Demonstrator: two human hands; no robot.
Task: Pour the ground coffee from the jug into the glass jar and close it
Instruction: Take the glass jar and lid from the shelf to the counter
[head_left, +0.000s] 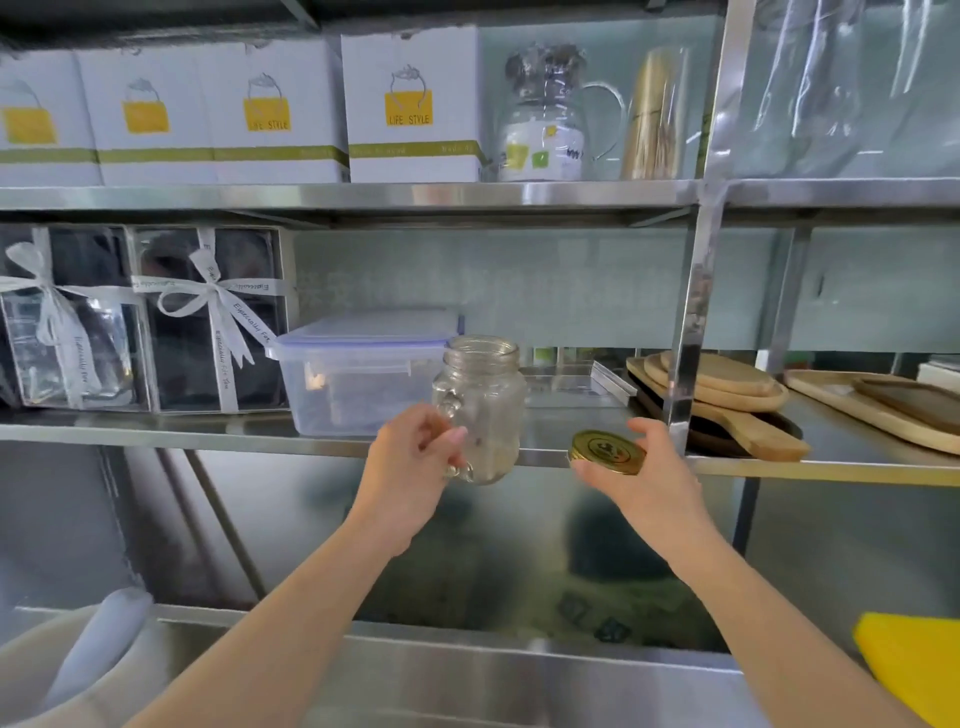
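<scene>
Left hand (410, 457) has the empty glass jar (485, 410) by its handle. Right hand (647, 467) grips the gold lid (607, 451), off the jar.

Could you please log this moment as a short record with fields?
left hand: holds the glass jar by its handle
right hand: holds the gold lid
jar state: open, looks empty, in front of the steel shelf edge
behind jar: clear plastic container
right of shelf: wooden boards
jug: not visible
</scene>
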